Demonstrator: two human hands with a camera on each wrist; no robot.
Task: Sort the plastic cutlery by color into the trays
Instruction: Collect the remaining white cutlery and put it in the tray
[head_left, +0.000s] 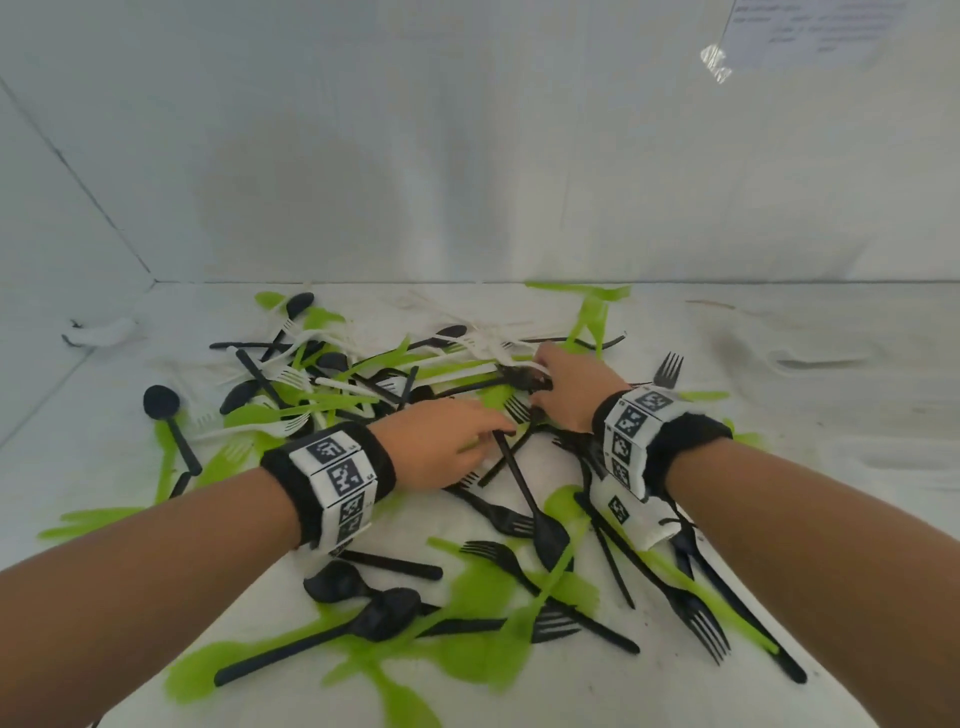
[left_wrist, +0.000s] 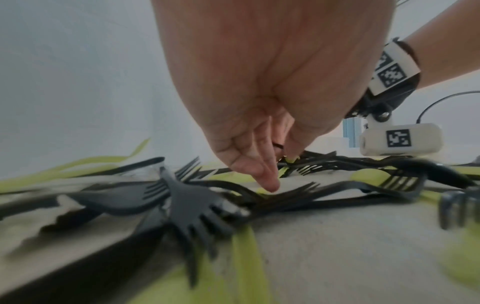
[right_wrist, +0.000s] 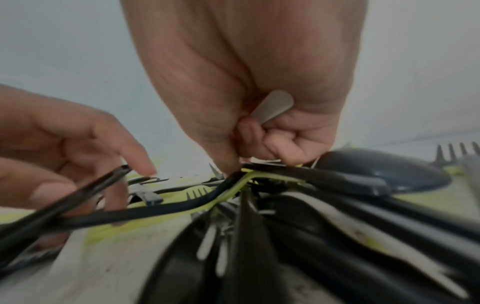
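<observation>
Black, green and white plastic cutlery (head_left: 363, 384) lies in a tangled pile on the white table (head_left: 831, 441). My left hand (head_left: 447, 447) reaches into the pile's middle and pinches the handle end of a black spoon (head_left: 545, 535), whose handle (right_wrist: 111, 179) runs between thumb and fingers. One left fingertip (left_wrist: 270, 185) touches a black fork (left_wrist: 298, 189). Just right of it, my right hand (head_left: 561, 395) is curled round a white cutlery handle (right_wrist: 272, 107) that sticks out of the palm. Its thumb (right_wrist: 226, 160) presses on a black piece (right_wrist: 182, 205) lying on a green one.
White walls close the table at the back (head_left: 467, 182) and the left (head_left: 52, 260). A sheet of paper (head_left: 810, 31) is taped high on the right. A white scrap (head_left: 98, 332) lies far left. More black forks (head_left: 696, 618) and green pieces (head_left: 483, 644) lie near me.
</observation>
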